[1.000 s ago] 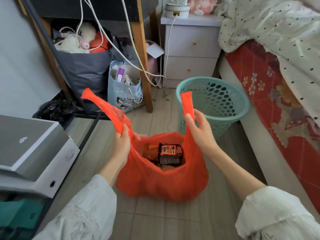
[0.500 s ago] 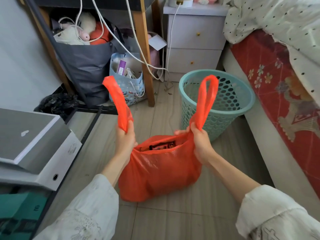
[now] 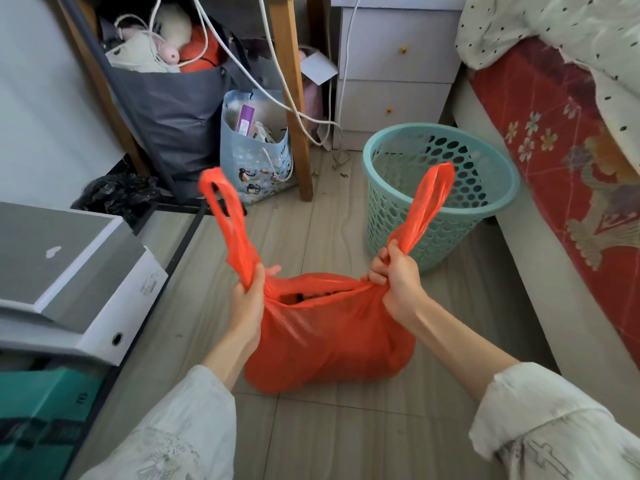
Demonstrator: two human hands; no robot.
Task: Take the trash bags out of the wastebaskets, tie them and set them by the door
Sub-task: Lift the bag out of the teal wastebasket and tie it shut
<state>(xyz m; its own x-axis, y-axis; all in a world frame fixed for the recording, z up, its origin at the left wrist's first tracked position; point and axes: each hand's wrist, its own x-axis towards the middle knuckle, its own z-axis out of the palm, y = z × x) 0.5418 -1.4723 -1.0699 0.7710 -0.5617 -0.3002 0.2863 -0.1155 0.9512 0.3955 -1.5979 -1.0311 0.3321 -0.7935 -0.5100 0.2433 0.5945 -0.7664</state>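
Observation:
An orange-red plastic trash bag [image 3: 329,341] sits on the floor in front of me, full and nearly closed at the top, with only a narrow slit showing dark contents. My left hand [image 3: 247,299] grips the base of its left handle loop, which sticks up to the left. My right hand [image 3: 398,275] grips the base of the right handle loop, which stands up toward the wastebasket. The teal perforated wastebasket [image 3: 485,216] stands upright behind the bag to the right, with no bag in it.
A bed with a red floral side [image 3: 561,140] runs along the right. White drawers [image 3: 394,71] stand behind the basket. A wooden table leg [image 3: 294,116], cables, a blue gift bag [image 3: 256,161] and a grey bag [image 3: 173,109] crowd the back. Grey boxes [image 3: 69,282] stack at left.
Both hands slid down the handles to the bag's mouth and pulled apart, drawing the opening shut. The packets seen inside a second ago are now hidden. The view shifted slightly down.

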